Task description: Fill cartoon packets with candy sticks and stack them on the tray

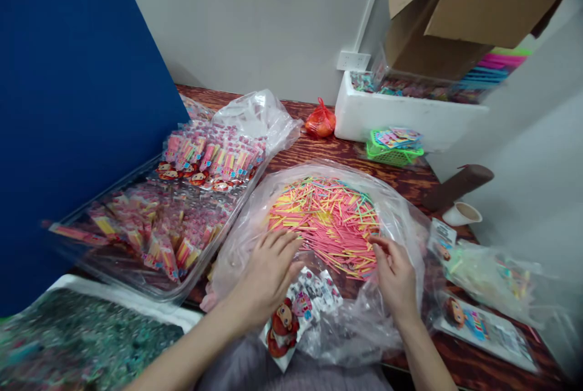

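A mound of thin pink, yellow and green candy sticks (325, 224) lies in a large clear plastic bag (401, 190) with its mouth spread wide. My left hand (273, 272) is at the near left edge of the mound, fingers stretched out and palm down. On the right edge, my right hand (395, 272) has loosely curled fingers with a gap between thumb and forefinger, and no held item shows there. Printed packets with a cartoon figure (291, 318) lie just below my left hand, near my lap; its palm partly covers them.
To the left, a clear tray (214, 242) holds many filled candy packets (159, 221). Behind stand a red bag (320, 121), a green basket (394, 151) and a white foam box (405, 115) under a cardboard carton (478, 8). A paper cup (462, 214) and flat packets (485, 330) are at right.
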Available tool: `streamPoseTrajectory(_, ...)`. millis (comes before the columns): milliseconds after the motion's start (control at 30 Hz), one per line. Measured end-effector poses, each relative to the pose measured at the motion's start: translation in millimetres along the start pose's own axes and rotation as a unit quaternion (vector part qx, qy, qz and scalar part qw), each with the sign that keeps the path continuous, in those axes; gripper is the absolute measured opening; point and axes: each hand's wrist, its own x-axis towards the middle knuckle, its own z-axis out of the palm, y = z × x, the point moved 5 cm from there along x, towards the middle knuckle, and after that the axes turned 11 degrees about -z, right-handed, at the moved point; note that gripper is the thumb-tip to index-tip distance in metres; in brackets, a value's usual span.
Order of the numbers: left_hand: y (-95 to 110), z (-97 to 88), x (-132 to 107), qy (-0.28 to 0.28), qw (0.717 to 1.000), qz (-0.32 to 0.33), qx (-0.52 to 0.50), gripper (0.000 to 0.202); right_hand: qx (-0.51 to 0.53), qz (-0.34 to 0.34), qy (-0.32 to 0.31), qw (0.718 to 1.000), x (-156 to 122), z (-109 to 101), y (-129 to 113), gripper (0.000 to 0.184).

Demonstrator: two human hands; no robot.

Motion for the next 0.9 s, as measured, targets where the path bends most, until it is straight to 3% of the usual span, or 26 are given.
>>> streamPoseTrajectory(100, -36.5, 19.8, 14.3, -0.023, 0.986, -0.059, 0.154, 0.038, -0.065, -0.052, 0.006, 0.997, 1.5, -4.6, -2.2, 0.034)
streamPoseTrajectory(167, -64.4, 24.9, 20.2, -0.007, 0.966, -0.105, 0.235, 0.047, -0.089, -0.082, 0.006, 0.993, 0.6, -1.7, -3.6, 0.034)
streamPoseTrajectory(267, -92.6, 25.1, 19.8, 0.046, 0.951, -0.143, 0.272, 0.059, -0.134, -0.123, 0.004, 0.983, -2.5, 4.7, 0.0, 0.035)
streamPoseTrajectory(433, -117.0, 25.9, 15.3, 0.108, 0.967, -0.185, 0.136, 0.079, -0.247, -0.136, -0.01, 0.959, -6.5, 11.3, 28.0, 0.046)
streamPoseTrajectory(633, -136.0, 23.9, 17.9, 0.111, 0.967, -0.218, -0.068, 0.087, -0.291, -0.136, -0.003, 0.947, -12.1, 16.1, 59.9, 0.05)
streamPoseTrajectory(767, -140.2, 24.5, 20.2, 0.109, 0.964, -0.223, -0.096, 0.084, -0.295, -0.141, 0.008, 0.945, -12.9, 17.2, 68.6, 0.048)
streamPoseTrajectory(900, -137.7, 24.1, 23.8, 0.099, 0.968, -0.211, -0.093, 0.077, -0.298, -0.137, -0.001, 0.945, -9.4, 12.8, 60.7, 0.046)
